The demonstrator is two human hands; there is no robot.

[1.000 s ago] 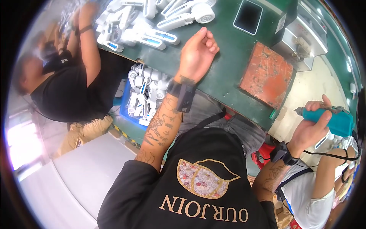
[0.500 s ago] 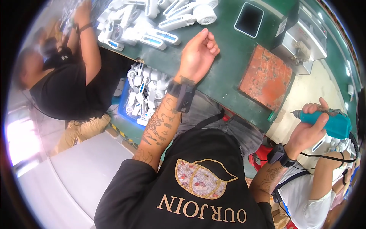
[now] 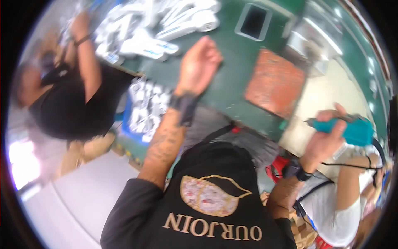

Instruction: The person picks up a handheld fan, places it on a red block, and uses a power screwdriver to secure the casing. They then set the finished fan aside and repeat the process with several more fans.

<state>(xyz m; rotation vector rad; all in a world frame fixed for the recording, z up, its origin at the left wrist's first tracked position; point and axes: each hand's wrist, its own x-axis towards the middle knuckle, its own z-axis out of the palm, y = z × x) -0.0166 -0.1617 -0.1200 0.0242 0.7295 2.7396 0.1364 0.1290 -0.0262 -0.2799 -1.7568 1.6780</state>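
My left hand (image 3: 197, 66) is above the green table (image 3: 226, 79), its fingers loosely curled in and nothing visible in them. Motion blurs it somewhat. Just beyond and left of it lies a heap of white handheld fan parts (image 3: 143, 45), some with blue strips along the handle. On the right, my right hand (image 3: 321, 145) is wrapped round a teal electric screwdriver (image 3: 357, 132). The tool is held roughly level, its thin tip pointing left, and a black cord runs from its rear end.
A reddish square slab (image 3: 275, 85) and a tablet-like device with a dark screen (image 3: 253, 23) lie on the table. Behind the slab stands a metal machine (image 3: 317, 43). A blue bin (image 3: 126, 120) holds white parts. Co-workers sit left (image 3: 76, 106) and right (image 3: 344, 207).
The whole view has shifted, so table and things sit further left, and the picture has blurred. Both hands keep nearly the same pose; the screwdriver is still in my right hand.
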